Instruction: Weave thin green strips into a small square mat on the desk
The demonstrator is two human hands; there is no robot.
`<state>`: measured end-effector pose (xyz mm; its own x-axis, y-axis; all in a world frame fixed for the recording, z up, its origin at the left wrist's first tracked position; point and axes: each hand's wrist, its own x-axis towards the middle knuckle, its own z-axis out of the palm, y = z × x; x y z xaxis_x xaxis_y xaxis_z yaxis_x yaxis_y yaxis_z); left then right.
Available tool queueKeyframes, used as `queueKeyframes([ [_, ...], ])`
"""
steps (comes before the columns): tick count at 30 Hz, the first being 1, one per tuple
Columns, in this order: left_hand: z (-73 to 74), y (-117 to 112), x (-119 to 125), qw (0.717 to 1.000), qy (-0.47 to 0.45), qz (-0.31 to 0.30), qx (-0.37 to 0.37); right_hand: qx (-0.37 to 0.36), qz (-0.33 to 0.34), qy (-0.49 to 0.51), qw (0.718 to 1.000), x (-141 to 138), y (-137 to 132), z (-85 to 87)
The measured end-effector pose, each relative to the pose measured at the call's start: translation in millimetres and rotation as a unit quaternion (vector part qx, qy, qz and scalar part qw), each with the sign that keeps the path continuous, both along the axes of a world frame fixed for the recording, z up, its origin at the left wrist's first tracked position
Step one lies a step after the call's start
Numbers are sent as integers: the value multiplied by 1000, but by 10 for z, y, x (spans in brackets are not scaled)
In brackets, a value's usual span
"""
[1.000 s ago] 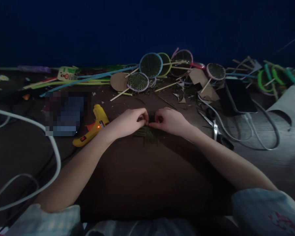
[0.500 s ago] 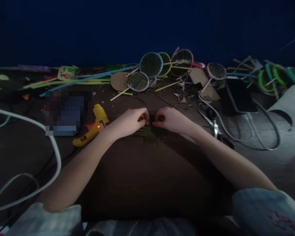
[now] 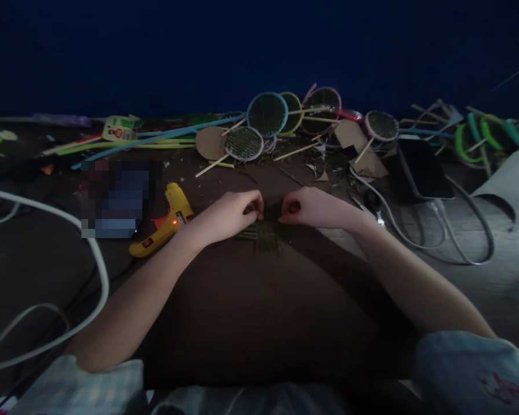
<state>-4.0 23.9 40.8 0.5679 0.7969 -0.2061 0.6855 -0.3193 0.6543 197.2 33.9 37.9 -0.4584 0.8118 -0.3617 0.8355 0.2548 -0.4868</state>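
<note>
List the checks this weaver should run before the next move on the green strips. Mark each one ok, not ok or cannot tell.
1. Grip: the left hand and the right hand each pinch the far edge of the green woven strips: ok.
2. Support: the strips lie on the table: ok.
3. Glue gun: its red light is lit, and it lies apart from the left forearm: ok.
4. Weave tightness: too dark and too small to judge: cannot tell.
5. Light on the work: the scene is dim: not ok.
</note>
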Motion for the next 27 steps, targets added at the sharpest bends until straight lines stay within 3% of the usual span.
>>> queueKeyframes([
  [11, -12, 17, -13, 1000, 18, -19, 14, -56, -27, 153, 986, -93, -25, 98],
  [20, -19, 33, -13, 1000, 20, -18, 4, -66, -14, 51, 996, 11, 31, 48],
  [27, -34, 44, -28, 1000, 11, -23, -6, -61, -12, 42, 997, 7, 36, 28],
])
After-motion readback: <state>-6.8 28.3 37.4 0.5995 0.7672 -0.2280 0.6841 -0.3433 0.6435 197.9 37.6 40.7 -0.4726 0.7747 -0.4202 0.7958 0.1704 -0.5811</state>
